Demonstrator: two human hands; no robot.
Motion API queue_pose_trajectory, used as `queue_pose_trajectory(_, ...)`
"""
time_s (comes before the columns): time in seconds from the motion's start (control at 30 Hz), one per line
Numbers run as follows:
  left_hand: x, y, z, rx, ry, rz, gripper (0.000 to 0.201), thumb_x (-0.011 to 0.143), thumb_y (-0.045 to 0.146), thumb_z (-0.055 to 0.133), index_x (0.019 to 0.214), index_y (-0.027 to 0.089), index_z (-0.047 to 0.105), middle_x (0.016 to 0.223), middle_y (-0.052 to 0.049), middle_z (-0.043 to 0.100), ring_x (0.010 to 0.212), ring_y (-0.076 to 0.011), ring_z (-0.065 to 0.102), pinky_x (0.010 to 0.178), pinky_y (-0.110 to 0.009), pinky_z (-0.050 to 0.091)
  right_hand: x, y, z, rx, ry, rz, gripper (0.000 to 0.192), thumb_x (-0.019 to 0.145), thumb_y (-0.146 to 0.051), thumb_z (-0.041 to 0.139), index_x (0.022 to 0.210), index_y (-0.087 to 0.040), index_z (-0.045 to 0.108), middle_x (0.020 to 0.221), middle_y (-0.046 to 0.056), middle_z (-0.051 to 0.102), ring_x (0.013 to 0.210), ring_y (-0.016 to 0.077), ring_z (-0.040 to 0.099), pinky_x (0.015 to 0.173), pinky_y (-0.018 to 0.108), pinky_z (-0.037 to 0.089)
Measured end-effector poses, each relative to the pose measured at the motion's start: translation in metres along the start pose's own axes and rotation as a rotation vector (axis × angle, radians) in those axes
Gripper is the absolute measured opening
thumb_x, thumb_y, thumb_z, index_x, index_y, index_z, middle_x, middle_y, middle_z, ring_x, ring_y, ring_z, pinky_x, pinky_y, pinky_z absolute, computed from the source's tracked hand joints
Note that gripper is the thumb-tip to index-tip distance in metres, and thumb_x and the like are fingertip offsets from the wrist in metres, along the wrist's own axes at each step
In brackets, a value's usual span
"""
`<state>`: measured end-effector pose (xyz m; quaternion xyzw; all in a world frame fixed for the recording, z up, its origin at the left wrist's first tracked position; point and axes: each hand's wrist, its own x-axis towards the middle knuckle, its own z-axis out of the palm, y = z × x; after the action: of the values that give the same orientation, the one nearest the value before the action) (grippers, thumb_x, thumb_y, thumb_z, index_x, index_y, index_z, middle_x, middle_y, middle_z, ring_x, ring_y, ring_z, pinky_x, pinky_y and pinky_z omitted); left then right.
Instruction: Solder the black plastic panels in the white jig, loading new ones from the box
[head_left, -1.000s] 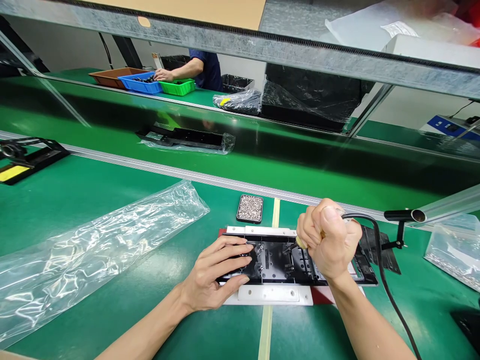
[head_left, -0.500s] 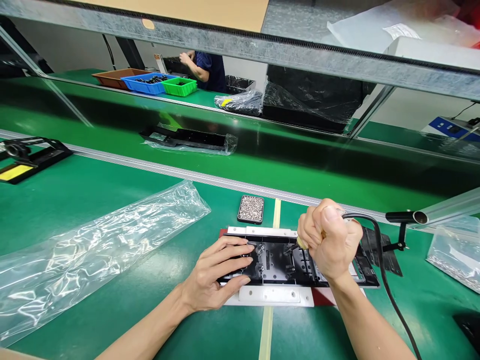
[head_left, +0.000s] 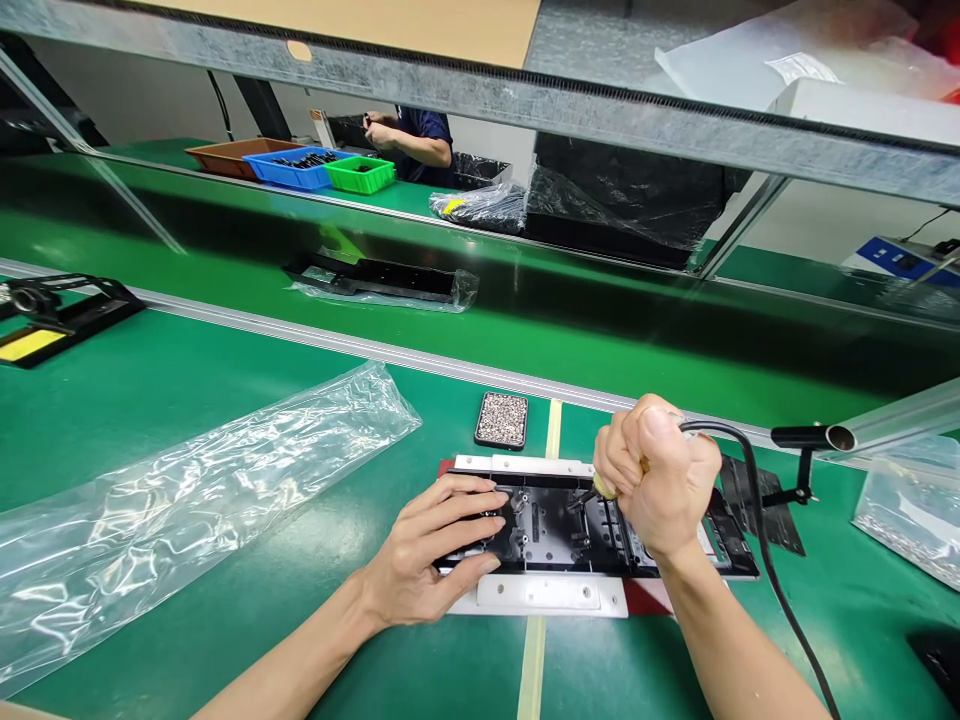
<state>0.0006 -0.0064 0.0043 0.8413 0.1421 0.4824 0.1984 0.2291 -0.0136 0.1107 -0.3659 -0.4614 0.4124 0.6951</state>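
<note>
— How far are you? Your left hand (head_left: 431,555) lies flat on the black plastic part (head_left: 555,525) in the white fixture (head_left: 540,595), pressing rather than gripping.

— And your right hand (head_left: 660,480) is clenched around a corded driver (head_left: 607,487), tip down mid-part (I cannot tell which screws are in).

— Around you: green bench (head_left: 225,400), screw tray (head_left: 501,418), empty plastic bag (head_left: 187,500), and a co-worker (head_left: 420,140) past the conveyor.

Bench (head_left: 187,400) green, cream line (head_left: 534,650) across it. Part (head_left: 555,520) black, on white jig (head_left: 540,594) with red corners. Cable (head_left: 765,560) black. Bag (head_left: 187,500) clear. Far bins: brown (head_left: 225,155), blue (head_left: 296,168), green (head_left: 360,175).
</note>
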Motion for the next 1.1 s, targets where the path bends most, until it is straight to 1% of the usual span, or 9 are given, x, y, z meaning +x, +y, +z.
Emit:
queue_pose_trajectory(0.27,-0.003,-0.001,-0.001,-0.006,-0.008,-0.008,0.033,0.091,0.014,0.070,0.124,0.012,0.069,0.124,-0.017,0.072,0.122,-0.0342,0.065,0.094,-0.054,0.062,0.000,-0.002,0.001,-0.011,0.006,-0.002,0.048,0.098,-0.043,0.062,0.062,-0.024,0.036,0.050,-0.008,0.023,0.039,0.0073,0.024,0.033,0.021,0.021)
queue_pose_trajectory(0.53,-0.003,-0.001,-0.001,0.000,-0.004,-0.007,0.032,0.093,0.015,0.069,0.125,0.014,0.069,0.124,-0.017,0.073,0.121,-0.0337,0.065,0.094,-0.054,0.061,0.002,-0.014,-0.005,-0.009,-0.037,0.027,0.046,0.097,-0.038,0.062,0.060,-0.022,0.039,0.048,-0.007,0.032,0.038,0.0074,0.030,0.035,0.022,0.027)
queue_pose_trajectory(0.6,-0.004,-0.001,0.000,-0.002,-0.008,-0.006,0.033,0.093,0.014,0.069,0.126,0.013,0.068,0.125,-0.017,0.072,0.122,-0.0336,0.065,0.095,-0.054,0.061,0.004,-0.019,-0.008,-0.007,-0.015,-0.007,0.046,0.097,-0.036,0.061,0.059,-0.021,0.041,0.047,-0.007,0.034,0.037,0.0072,0.031,0.035,0.022,0.028)
queue_pose_trajectory(0.77,-0.006,-0.002,-0.001,-0.011,-0.028,-0.010,0.033,0.091,0.010,0.069,0.125,0.010,0.068,0.126,-0.018,0.071,0.124,-0.0338,0.063,0.097,-0.054,0.059,0.009,-0.033,-0.017,-0.028,0.088,-0.122,0.040,0.097,-0.029,0.058,0.060,-0.019,0.043,0.047,-0.006,0.037,0.037,0.0072,0.032,0.035,0.021,0.030)
queue_pose_trajectory(0.9,-0.006,-0.003,-0.001,-0.012,-0.023,-0.008,0.033,0.091,0.009,0.070,0.124,0.009,0.069,0.126,-0.018,0.071,0.125,-0.0337,0.062,0.098,-0.054,0.059,0.008,-0.041,-0.023,-0.049,0.129,-0.157,0.038,0.098,-0.026,0.052,0.061,-0.019,0.044,0.046,-0.006,0.035,0.037,0.0070,0.032,0.037,0.021,0.031)
queue_pose_trajectory(1.0,-0.004,-0.003,0.000,-0.021,-0.024,-0.006,0.032,0.090,0.009,0.070,0.123,0.009,0.069,0.126,-0.017,0.071,0.124,-0.0330,0.062,0.098,-0.053,0.059,0.007,-0.047,-0.020,-0.042,0.155,-0.145,0.038,0.099,-0.027,0.049,0.062,-0.019,0.045,0.046,-0.006,0.035,0.036,0.0070,0.031,0.037,0.022,0.033)
queue_pose_trajectory(1.1,-0.001,-0.001,0.001,-0.024,-0.010,-0.005,0.032,0.089,0.007,0.070,0.122,0.010,0.070,0.125,-0.016,0.072,0.123,-0.0316,0.063,0.098,-0.051,0.060,0.005,-0.053,-0.007,-0.008,0.118,-0.098,0.040,0.099,-0.031,0.052,0.061,-0.019,0.046,0.045,-0.006,0.035,0.035,0.0072,0.031,0.035,0.021,0.032)
